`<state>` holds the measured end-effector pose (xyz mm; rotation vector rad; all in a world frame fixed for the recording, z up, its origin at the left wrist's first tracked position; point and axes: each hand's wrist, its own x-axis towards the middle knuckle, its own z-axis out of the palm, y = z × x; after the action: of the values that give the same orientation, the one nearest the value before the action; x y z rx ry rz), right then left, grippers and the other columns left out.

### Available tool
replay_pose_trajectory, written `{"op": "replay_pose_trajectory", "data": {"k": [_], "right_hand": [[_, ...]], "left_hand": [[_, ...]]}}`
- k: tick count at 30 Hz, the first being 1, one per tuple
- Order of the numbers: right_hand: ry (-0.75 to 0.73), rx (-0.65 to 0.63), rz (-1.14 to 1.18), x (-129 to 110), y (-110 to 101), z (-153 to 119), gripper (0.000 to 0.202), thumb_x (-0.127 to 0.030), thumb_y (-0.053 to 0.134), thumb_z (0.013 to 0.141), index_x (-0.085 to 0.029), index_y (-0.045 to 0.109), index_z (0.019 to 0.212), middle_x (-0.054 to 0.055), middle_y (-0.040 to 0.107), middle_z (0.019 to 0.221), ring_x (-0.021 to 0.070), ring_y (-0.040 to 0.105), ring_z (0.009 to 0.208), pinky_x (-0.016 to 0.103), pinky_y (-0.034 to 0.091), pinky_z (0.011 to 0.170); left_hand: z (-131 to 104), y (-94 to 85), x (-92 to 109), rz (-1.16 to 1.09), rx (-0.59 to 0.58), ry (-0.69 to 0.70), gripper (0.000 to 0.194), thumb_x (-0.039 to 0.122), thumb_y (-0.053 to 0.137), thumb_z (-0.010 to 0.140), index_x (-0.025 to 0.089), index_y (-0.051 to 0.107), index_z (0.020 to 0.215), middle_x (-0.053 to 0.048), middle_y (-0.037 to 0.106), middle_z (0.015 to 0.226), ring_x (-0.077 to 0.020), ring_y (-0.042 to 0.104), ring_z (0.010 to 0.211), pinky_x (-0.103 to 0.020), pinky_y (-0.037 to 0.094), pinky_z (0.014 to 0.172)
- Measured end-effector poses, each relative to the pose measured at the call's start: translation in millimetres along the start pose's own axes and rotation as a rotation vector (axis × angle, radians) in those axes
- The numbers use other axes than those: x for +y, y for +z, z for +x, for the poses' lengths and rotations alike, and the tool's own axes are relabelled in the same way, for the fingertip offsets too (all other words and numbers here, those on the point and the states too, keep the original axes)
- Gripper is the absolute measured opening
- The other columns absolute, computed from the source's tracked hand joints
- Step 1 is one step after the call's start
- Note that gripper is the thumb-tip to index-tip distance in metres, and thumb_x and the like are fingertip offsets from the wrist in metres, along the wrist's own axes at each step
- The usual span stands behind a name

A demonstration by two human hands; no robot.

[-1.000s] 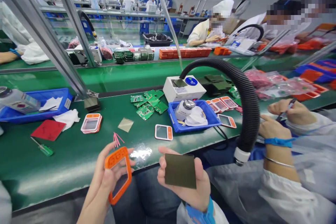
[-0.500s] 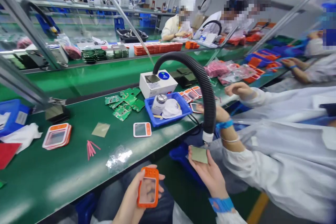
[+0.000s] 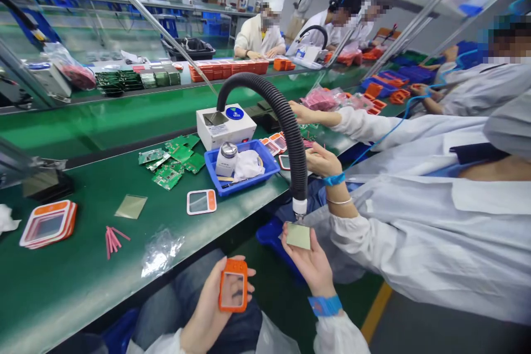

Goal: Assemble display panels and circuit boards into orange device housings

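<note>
An orange plastic device housing with a clear window is gripped in my left hand, thumb on its left edge, fingers behind it and showing through the window. My right hand holds a thin square greenish-grey panel by its edges, right beneath the white nozzle of a black flexible hose. Both hands are in front of the table edge, over my lap. On the table lies a white-and-orange framed screen piece. Farther left is another square panel.
A blue tray holds a metal-capped bottle and white cloth. Behind it stands the hose's white box. Green circuit boards, pink strips, crumpled clear film and stacked frames lie leftward. A co-worker's arms reach in from the right.
The view has swung to the right, so the table things sit farther left. Both hands keep their holds. The co-worker's far hand has moved left, behind the hose.
</note>
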<state>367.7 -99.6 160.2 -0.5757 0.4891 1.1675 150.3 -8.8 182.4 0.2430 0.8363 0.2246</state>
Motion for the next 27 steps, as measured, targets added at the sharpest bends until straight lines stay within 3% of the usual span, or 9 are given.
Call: {"op": "replay_pose_trajectory", "data": {"k": [4,7,10,17,23,27], "right_hand": [[0.004,-0.013,0.006,1.0,3.7,-4.4,0.050,-0.042,0.024,0.102,-0.012,0.063,0.106,0.009,0.071,0.107,0.0155,0.065,0.106,0.035,0.054,0.092],[-0.002,-0.021,-0.007,3.7,6.0,0.3,0.047,-0.039,0.025,0.102,-0.012,0.063,0.108,0.010,0.071,0.109,0.0159,0.063,0.110,0.037,0.052,0.096],[-0.016,-0.015,-0.025,5.1,0.6,5.7,0.046,-0.036,0.023,0.103,-0.013,0.063,0.107,0.009,0.072,0.106,0.0146,0.064,0.110,0.037,0.051,0.098],[-0.024,0.026,-0.069,-1.4,-16.6,-2.9,0.049,-0.035,0.024,0.102,-0.011,0.066,0.100,0.012,0.074,0.101,0.0152,0.066,0.106,0.037,0.051,0.100],[-0.020,0.010,-0.122,-7.6,8.6,-6.1,0.051,-0.035,0.023,0.101,-0.012,0.069,0.097,0.010,0.075,0.100,0.0158,0.068,0.104,0.035,0.051,0.095],[-0.006,0.004,-0.176,-6.5,22.2,-4.4,0.057,-0.033,0.017,0.100,-0.017,0.070,0.088,0.008,0.076,0.093,0.0153,0.068,0.102,0.034,0.051,0.087]], "left_hand": [[59.2,11.8,-15.5,-0.020,0.067,-0.154,0.041,0.049,0.036,0.094,0.014,0.056,0.102,-0.009,0.067,0.081,-0.0163,0.061,0.061,-0.029,0.046,0.059],[98.6,21.7,-34.3,-0.010,0.083,-0.247,0.042,0.052,0.043,0.092,0.015,0.056,0.108,-0.005,0.063,0.091,-0.0136,0.059,0.068,-0.029,0.049,0.061],[122.0,30.9,-50.5,-0.017,0.052,-0.323,0.039,0.047,0.051,0.090,0.015,0.056,0.112,-0.007,0.062,0.104,-0.0157,0.061,0.082,-0.034,0.053,0.071],[146.6,53.0,-59.7,-0.117,-0.105,-0.372,0.035,0.040,0.055,0.090,0.016,0.056,0.115,-0.008,0.061,0.111,-0.0184,0.062,0.092,-0.038,0.054,0.077],[160.4,81.4,-60.5,-0.248,-0.236,-0.323,0.034,0.039,0.056,0.090,0.015,0.057,0.115,-0.008,0.061,0.112,-0.0187,0.062,0.093,-0.038,0.054,0.078],[165.0,86.4,-62.4,-0.320,-0.254,-0.271,0.035,0.040,0.055,0.090,0.016,0.057,0.115,-0.008,0.061,0.113,-0.0189,0.062,0.094,-0.039,0.054,0.079]]}}
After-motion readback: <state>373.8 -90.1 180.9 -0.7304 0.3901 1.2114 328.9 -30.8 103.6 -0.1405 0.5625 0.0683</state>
